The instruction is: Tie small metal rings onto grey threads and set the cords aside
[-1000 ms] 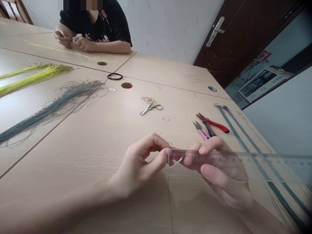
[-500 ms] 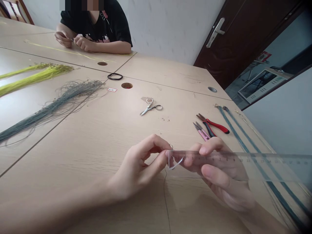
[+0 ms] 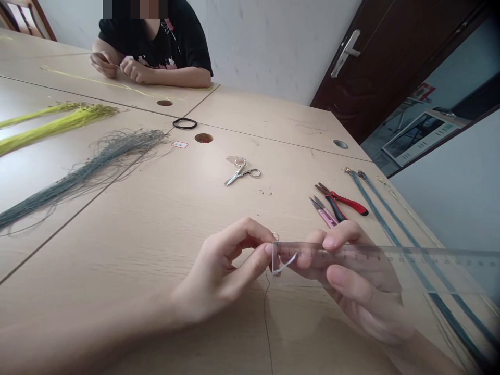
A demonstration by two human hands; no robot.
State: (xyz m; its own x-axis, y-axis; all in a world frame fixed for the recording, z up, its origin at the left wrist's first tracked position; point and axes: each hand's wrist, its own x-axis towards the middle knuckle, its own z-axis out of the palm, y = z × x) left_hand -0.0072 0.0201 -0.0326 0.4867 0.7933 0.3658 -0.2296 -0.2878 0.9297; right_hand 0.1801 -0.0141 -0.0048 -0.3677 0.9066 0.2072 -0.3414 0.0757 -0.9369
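Note:
My right hand (image 3: 359, 281) grips a clear plastic ruler (image 3: 422, 265), its thumb and fingers closed on the part near the low numbers. The ruler reaches out past the right edge of the view. At the ruler's left end, my left hand (image 3: 234, 260) pinches a thin dark cord (image 3: 266, 312) between thumb and forefinger. A small ring or loop (image 3: 276, 236) sticks up just above the pinch. From there the cord hangs down and leaves the view at the bottom. A white sliver (image 3: 287, 264) shows at the ruler's corner.
Small scissors (image 3: 241, 173) lie ahead on the table. Red-handled pliers (image 3: 344, 202) and pink thread snips (image 3: 323, 212) lie at the right, beside blue-green cord bundles (image 3: 380, 219). Grey-blue (image 3: 86, 169) and yellow (image 3: 58, 122) bundles are at the left. A person (image 3: 156, 52) sits opposite, hands on the table.
The ruler and my right hand have shifted very slightly to the right. My left hand keeps its pinch on the cord.

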